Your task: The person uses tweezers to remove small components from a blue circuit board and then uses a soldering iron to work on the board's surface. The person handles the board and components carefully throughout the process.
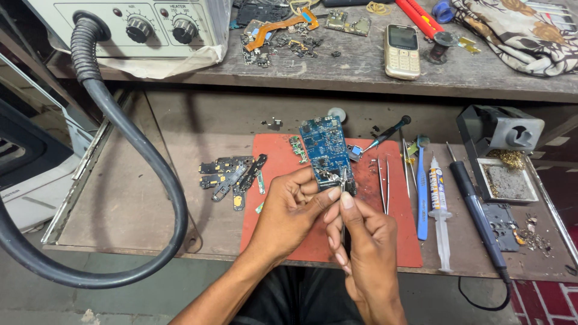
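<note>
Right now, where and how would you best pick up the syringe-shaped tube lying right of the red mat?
Probably grip the syringe tube across its wide labelled barrel, from above. It lies flat, tip toward the worker, with narrow gaps to the blue tool and soldering iron.

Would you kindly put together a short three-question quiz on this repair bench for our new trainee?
1. True or false: the left hand steadies the blue circuit board at its near end.
2. Which lies right of the red mat? A) the black parts pile B) the syringe tube C) the thick black hose
3. Fill in: the right hand holds a thin metal ____ to the board's lower edge.

Key
1. True.
2. B; the parts pile and hose lie left of the mat.
3. Tool; its exact kind is too small to tell.
</note>
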